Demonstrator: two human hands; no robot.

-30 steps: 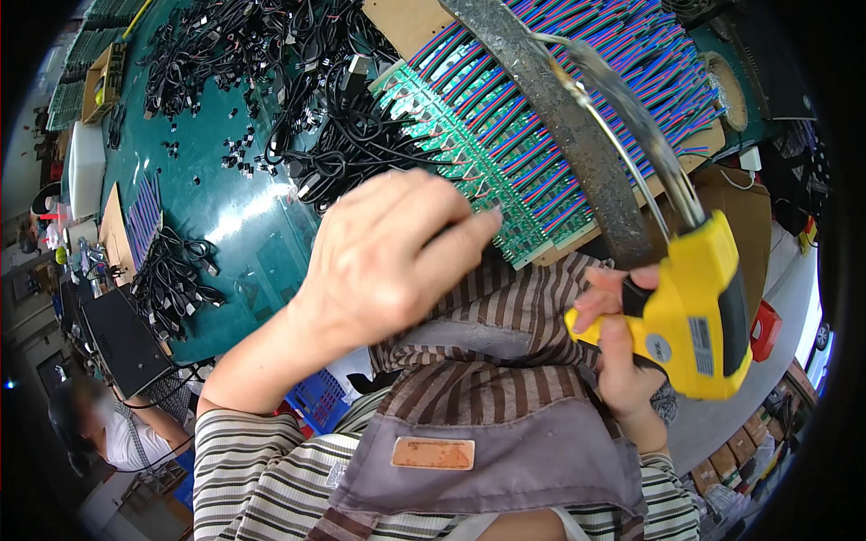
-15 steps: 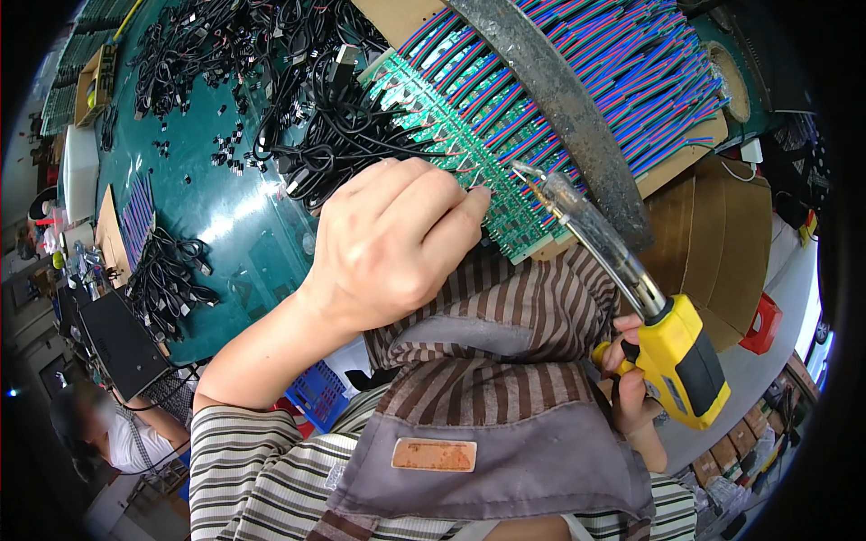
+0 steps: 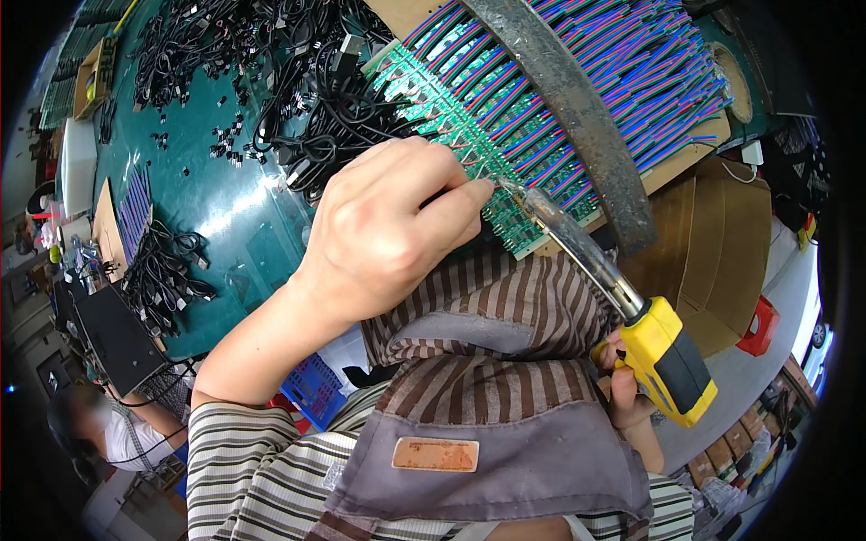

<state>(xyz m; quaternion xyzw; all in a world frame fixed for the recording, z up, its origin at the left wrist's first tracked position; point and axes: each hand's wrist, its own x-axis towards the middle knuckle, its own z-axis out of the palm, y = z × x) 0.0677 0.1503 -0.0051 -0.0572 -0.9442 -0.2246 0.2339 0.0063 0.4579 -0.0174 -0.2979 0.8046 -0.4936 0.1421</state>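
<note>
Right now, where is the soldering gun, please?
On the head view's right, the soldering gun is in the right hand, tip near the green boards.

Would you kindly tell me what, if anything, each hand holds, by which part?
The right hand holds the yellow soldering gun by its handle. Whether the left hand, pinched over the circuit boards, holds anything cannot be told.

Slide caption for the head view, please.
Right hand aims a yellow soldering gun at green circuit boards, near the left hand.

room over left tabletop (image 3: 242, 266), metal bar (image 3: 577, 113) across green boards (image 3: 469, 126)
</note>
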